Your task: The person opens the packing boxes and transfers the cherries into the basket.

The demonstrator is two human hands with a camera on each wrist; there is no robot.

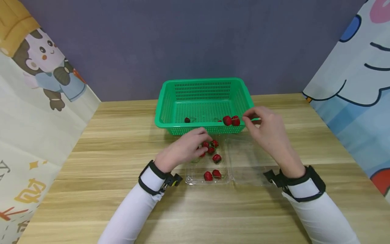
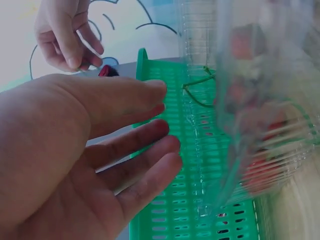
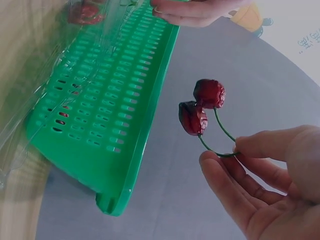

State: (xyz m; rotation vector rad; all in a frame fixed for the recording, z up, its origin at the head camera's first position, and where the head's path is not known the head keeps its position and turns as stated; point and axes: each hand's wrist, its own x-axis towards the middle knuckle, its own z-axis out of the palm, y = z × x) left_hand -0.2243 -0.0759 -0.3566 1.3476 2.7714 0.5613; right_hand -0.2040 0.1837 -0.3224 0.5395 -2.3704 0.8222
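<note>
My right hand (image 1: 269,130) pinches the green stems of a pair of dark red cherries (image 3: 209,93) between thumb and fingertip. In the head view the pair hangs at the front right rim of a green slotted basket (image 1: 202,124). Over a clear plastic box (image 1: 195,180) is my left hand (image 1: 186,147), its fingers loosely extended with nothing between them in the left wrist view. Several cherries (image 1: 216,158) lie in the box, some partly hidden by that hand. Inside the basket, a dark cherry (image 1: 187,120) shows near the front wall.
The box's clear lid (image 1: 246,162) lies folded open to its right on the wooden table (image 1: 128,145). A dark grey wall (image 1: 195,40) rises behind the basket. Printed cloths (image 1: 33,112) with cartoon figures hang at both sides.
</note>
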